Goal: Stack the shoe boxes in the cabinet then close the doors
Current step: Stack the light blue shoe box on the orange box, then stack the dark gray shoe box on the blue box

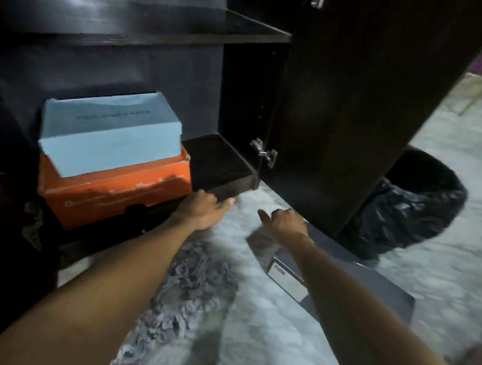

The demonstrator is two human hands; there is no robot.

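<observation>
A light blue shoe box (109,133) lies on top of an orange shoe box (113,193) on the bottom shelf of the dark cabinet (221,158). Under the orange box something black shows, unclear what. My left hand (206,210) rests with fingers spread against the shelf's front edge, just right of the orange box. My right hand (285,222) hovers over a dark box (350,278) on the floor, fingers loosely curled, index pointing left; I cannot tell whether it touches the box. The right cabinet door (353,104) stands open.
A bin lined with a black bag (415,206) stands behind the open door. A shaggy grey rug (187,287) lies on the pale floor in front of the cabinet. An upper shelf (187,33) spans the cabinet above the boxes.
</observation>
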